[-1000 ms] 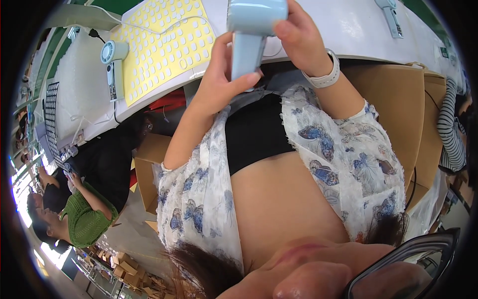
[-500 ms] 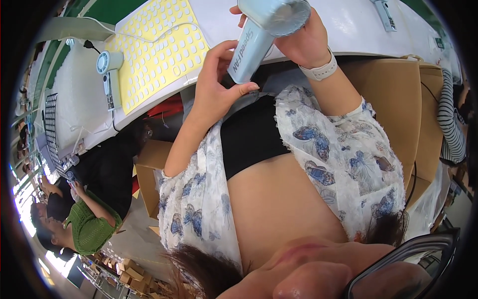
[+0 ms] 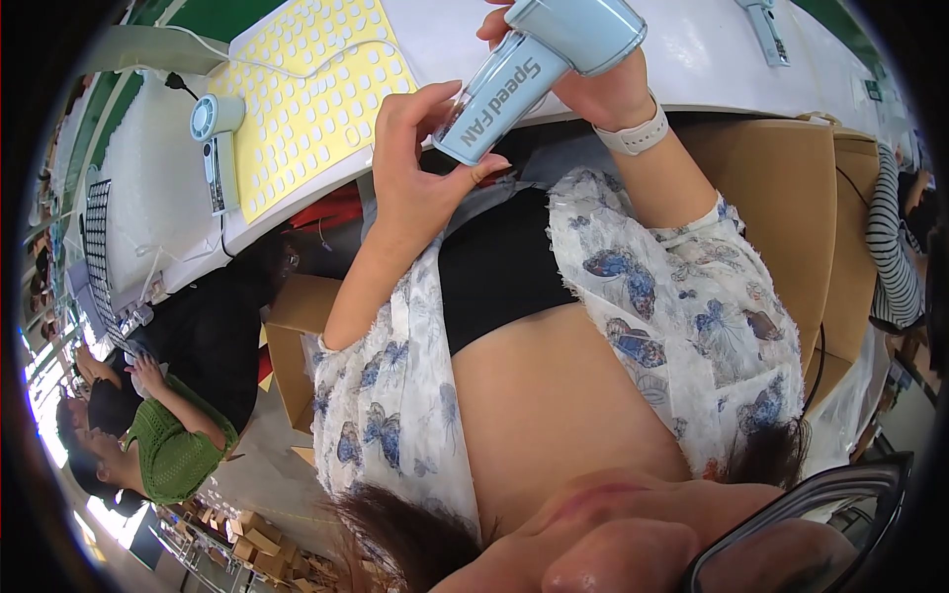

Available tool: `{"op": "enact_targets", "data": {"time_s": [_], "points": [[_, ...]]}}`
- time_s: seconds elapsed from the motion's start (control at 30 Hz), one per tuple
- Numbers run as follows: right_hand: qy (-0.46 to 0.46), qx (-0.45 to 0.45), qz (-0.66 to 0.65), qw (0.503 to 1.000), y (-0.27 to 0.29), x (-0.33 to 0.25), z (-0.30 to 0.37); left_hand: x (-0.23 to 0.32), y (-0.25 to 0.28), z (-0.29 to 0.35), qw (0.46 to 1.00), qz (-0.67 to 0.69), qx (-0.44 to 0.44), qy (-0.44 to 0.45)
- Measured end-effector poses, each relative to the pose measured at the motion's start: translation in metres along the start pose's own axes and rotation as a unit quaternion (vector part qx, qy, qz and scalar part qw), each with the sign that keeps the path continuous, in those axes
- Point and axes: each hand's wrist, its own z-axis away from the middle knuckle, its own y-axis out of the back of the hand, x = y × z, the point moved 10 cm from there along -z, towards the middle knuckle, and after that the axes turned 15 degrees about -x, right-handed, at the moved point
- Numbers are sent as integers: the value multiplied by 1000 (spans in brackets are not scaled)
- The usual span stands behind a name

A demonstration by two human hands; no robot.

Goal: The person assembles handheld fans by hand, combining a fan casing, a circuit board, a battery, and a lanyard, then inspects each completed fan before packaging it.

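A light blue handheld fan [image 3: 506, 97] is held tilted above the table's near edge, its printed handle facing me and its round head up to the right. My left hand [image 3: 415, 148] pinches the handle's lower end between thumb and fingers. Behind the fan's head, my right hand [image 3: 611, 94] is wrapped round it, with part of its fingers hidden by the fan. A dark, see-through strip shows along the handle's side by my left fingertips.
On the white table [image 3: 435, 40] lie a yellow sheet [image 3: 391, 76] of white stickers, a white cable [image 3: 306, 79] and a second fan [image 3: 221, 163] at left. Another fan [image 3: 765, 35] lies far right. Cardboard boxes [image 3: 761, 198] stand below. A person in green [image 3: 183, 435] sits at left.
The fan has turned in my hands, its handle's base swinging left and its head showing more from the side. My left hand has shifted slightly left with it.
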Motion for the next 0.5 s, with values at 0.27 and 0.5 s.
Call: {"op": "enact_targets", "data": {"time_s": [0.27, 0.5], "points": [[49, -47, -28, 997, -11, -4, -6, -7, -3, 3, 997, 78, -23, 17], [14, -103, 111, 988, -9, 7, -6, -15, -19, 1, 968, 230, -81, 50]]}}
